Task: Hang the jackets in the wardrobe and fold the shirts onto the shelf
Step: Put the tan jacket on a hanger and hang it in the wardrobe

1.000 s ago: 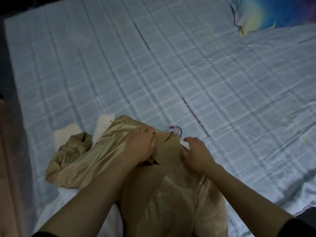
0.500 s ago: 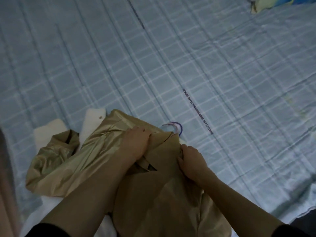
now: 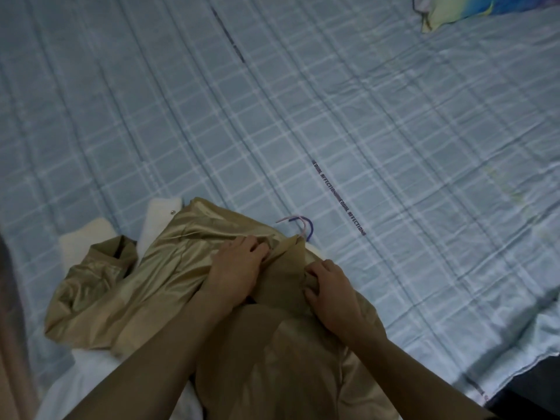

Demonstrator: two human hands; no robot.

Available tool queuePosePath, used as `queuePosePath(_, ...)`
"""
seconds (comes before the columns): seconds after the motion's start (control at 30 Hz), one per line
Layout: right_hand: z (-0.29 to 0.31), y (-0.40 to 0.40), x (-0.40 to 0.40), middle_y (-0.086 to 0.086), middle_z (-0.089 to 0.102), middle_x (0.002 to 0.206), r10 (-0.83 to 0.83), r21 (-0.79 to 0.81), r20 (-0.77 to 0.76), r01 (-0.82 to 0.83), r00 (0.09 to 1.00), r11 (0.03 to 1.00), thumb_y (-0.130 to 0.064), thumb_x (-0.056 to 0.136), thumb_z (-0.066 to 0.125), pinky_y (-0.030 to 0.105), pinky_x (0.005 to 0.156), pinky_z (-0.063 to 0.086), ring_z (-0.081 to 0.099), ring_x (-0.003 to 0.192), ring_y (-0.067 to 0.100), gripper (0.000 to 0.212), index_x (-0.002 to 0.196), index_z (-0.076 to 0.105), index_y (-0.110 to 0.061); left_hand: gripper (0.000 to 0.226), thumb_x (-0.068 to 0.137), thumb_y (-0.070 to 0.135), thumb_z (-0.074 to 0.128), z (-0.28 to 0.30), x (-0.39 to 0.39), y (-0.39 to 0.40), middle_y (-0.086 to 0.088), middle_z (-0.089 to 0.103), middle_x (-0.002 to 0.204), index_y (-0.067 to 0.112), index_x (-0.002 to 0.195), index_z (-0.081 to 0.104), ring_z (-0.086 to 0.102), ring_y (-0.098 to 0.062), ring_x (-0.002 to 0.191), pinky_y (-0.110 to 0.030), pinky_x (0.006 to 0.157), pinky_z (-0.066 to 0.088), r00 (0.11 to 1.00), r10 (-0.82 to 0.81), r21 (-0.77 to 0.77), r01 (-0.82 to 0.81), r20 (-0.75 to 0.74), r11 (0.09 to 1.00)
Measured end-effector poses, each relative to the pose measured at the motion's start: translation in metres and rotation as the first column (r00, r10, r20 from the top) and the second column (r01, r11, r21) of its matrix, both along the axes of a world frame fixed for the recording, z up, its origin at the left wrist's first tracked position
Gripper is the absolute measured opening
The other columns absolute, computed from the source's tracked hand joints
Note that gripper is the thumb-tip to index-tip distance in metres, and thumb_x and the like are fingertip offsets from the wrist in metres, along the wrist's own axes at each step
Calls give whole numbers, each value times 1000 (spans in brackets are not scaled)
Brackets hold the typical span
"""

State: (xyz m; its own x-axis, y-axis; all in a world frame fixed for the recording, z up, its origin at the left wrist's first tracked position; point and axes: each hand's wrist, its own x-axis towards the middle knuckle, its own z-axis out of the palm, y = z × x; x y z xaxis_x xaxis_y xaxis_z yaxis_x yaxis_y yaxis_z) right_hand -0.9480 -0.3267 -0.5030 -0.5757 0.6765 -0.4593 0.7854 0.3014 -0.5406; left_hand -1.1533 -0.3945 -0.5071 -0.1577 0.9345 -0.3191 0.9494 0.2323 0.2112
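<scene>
One tan jacket (image 3: 169,277) lies on the bed (image 3: 303,116) at lower centre, both hands' fingers clenched on its collar: left hand (image 3: 239,271), right hand (image 3: 333,294). Hanger hooks (image 3: 300,225) peek out just above; hanging and shirt folding appear not yet done.

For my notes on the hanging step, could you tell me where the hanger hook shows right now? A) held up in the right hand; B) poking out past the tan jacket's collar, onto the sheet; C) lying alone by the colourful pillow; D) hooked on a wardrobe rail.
B: the pink and blue hanger hook sticks out just beyond the tan jacket collar onto the checked sheet, while the left hand and right hand press on the collar.
</scene>
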Motion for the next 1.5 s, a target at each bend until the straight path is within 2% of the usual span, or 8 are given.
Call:
queuePosePath(0.17, -13, 3, -3, -6, 54, 105, 29, -92, -23, -31, 999, 995, -28, 93, 59, 25, 89, 40, 47, 93, 7, 19, 109, 52, -21, 26, 94, 20, 45, -12, -3, 2, 4, 55, 124, 28, 117, 54, 48, -20, 115, -35, 91, 35, 999, -8, -100, 13, 45, 995)
queuePosePath(0.3, -17, 5, -10, -4, 58, 118, 31, -89, -2, -31, 1000, 996, -27, 97, 52, 34, 104, 39, 52, 105, 10, 25, 121, 55, -20, 26, 93, 21, 48, -17, -4, 9, 2, 60, 121, 26, 119, 49, 51, -22, 112, -37, 96, 33, 1000, -6, -145, 6, 4, 989)
queuePosePath(0.47, -4, 9, -14, 2, 54, 122, 25, 10, -12, -25, 1000, 1000, -25, 101, 44, 33, 99, 40, 52, 108, 19, 30, 128, 53, -16, 21, 91, 20, 57, -2, -9, 8, 2, 66, 104, 25, 112, 56, 60, -23, 96, -37, 89, 37, 999, 44, 44, -45, 15, 998)
queuePosePath(0.63, 24, 15, -14, 3, 53, 109, 27, 75, -113, -19, 993, 997, -26, 102, 43, 26, 84, 43, 51, 92, 15, 24, 120, 55, -15, 20, 76, 9, 78, 39, -10, 2, -3, 62, 73, 16, 85, 62, 54, -24, 61, -29, 60, 34, 996, 94, 260, -88, -10, 961)
queuePosePath(0.9, 87, 14, -5, -5, 48, 101, 53, 244, -314, 26, 948, 969, -20, 92, 58, 31, 70, 43, 49, 84, 11, 19, 110, 54, -20, 18, 81, 0, 73, 120, -5, -13, -15, 65, 89, 2, 99, 70, 61, -34, 77, -45, 65, 50, 995, 97, 501, -97, 28, 860)
queuePosePath(1.07, 147, 5, 6, -13, 43, 98, 119, 344, -412, 34, 904, 938, -20, 90, 58, 25, 69, 37, 44, 83, 4, 21, 106, 47, -28, 19, 77, -2, 79, 183, 7, -31, -15, 66, 84, 2, 94, 72, 61, -33, 70, -44, 56, 48, 990, 108, 657, -25, -86, 753)
queuePosePath(1.27, 246, -9, 20, 4, 54, 103, 153, 474, -513, 130, 845, 871, -7, 84, 62, 34, 75, 43, 54, 91, 22, 25, 107, 56, -12, 14, 82, 4, 76, 276, 23, -43, -13, 63, 84, 5, 94, 70, 58, -32, 71, -39, 56, 43, 967, 143, 795, 84, -210, 600)
queuePosePath(1.5, 385, -14, 35, 5, 55, 98, 268, 669, -597, 284, 756, 687, -3, 79, 64, 32, 72, 39, 52, 88, 21, 24, 101, 59, -11, 11, 92, 14, 66, 391, 38, -56, -12, 62, 88, 6, 99, 65, 57, -29, 77, -42, 61, 47, 966, 193, 939, 101, -171, 328)
